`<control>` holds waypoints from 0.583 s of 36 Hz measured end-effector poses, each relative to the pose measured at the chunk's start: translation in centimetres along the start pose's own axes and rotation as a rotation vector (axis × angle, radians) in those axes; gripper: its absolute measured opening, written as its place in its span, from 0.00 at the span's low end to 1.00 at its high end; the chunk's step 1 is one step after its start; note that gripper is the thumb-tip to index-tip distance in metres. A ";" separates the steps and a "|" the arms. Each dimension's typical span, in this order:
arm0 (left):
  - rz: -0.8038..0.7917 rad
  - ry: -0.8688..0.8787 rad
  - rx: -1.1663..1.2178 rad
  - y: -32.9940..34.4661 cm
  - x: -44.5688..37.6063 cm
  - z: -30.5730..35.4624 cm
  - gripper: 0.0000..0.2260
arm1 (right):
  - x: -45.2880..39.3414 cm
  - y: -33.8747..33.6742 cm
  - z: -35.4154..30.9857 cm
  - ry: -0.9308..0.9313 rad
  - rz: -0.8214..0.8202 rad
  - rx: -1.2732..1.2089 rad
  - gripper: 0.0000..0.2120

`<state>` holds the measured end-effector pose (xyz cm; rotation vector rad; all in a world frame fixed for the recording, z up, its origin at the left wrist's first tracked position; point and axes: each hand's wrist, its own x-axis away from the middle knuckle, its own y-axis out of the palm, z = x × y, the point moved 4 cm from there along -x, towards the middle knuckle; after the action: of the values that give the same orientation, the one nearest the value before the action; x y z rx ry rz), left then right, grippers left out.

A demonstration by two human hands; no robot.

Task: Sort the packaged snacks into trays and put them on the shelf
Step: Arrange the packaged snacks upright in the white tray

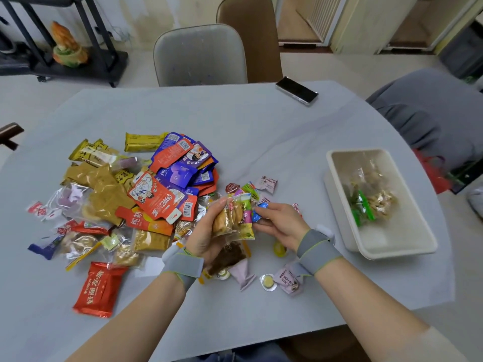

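My left hand (206, 231) grips a small stack of clear and green-edged snack packets (235, 218) just above the table. Right beside it my right hand (279, 220) pinches a small blue-wrapped candy (258, 212). A big heap of snack packets (146, 194), orange, purple, yellow and clear, lies to the left of both hands. The white tray (339, 165) stands at the right with a few clear and green packets (371, 199) inside. Small pink packets (287, 280) and round yellow candies (268, 282) lie near my wrists.
A black phone (296, 90) lies at the table's far edge. A red packet (99, 288) sits at the near left. Two chairs (198, 53) stand behind the table, a grey padded seat (431, 111) at the right, and a dark shelf unit (78, 48) at the far left.
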<state>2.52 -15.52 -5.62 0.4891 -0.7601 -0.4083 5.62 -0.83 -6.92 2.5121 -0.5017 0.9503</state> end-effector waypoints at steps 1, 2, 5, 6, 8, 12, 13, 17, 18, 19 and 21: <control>0.007 0.005 0.001 0.0 0.0 0.0 0.08 | 0.1 0.0 -0.1 0.000 -0.003 -0.010 0.03; 0.020 0.013 0.002 0.0 0.0 0.0 0.08 | 0.1 0.0 -0.1 -0.001 -0.004 -0.005 0.03; 0.033 0.016 0.006 0.0 0.0 -0.2 0.09 | 0.1 -0.3 -0.2 -0.005 0.006 0.068 0.02; 0.031 0.021 0.007 0.1 0.1 -0.2 0.09 | 0.0 -0.5 -0.2 -0.009 0.021 0.118 0.03; 0.035 0.028 0.011 0.2 0.1 -0.5 0.09 | -0.3 -0.8 -0.2 -0.029 0.061 0.189 0.04; 0.044 0.060 -0.047 0.9 0.3 -0.4 0.09 | -0.5 -0.6 0.1 -0.082 0.163 0.214 0.11; 0.050 0.069 -0.064 1.1 0.4 -0.3 0.11 | -0.5 -0.6 0.1 -0.103 0.192 0.223 0.13; 0.078 0.057 -0.077 1.4 0.6 0.2 0.18 | -1.1 -0.7 -0.3 -0.211 0.284 0.449 0.14; 0.083 0.049 -0.070 1.3 0.6 0.1 0.20 | -1.0 -0.6 -0.5 -0.225 0.287 0.476 0.12; 0.086 0.040 -0.061 1.3 0.6 0.1 0.22 | -1.0 -0.5 -0.7 -0.239 0.278 0.491 0.10; 0.077 0.022 -0.048 1.0 0.5 -0.1 0.19 | -1.1 -0.6 -1.1 -0.265 0.274 0.531 0.09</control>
<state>3.05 -14.97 -4.84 0.4175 -0.7435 -0.3476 4.53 0.37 -7.06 3.1346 -0.7762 0.9476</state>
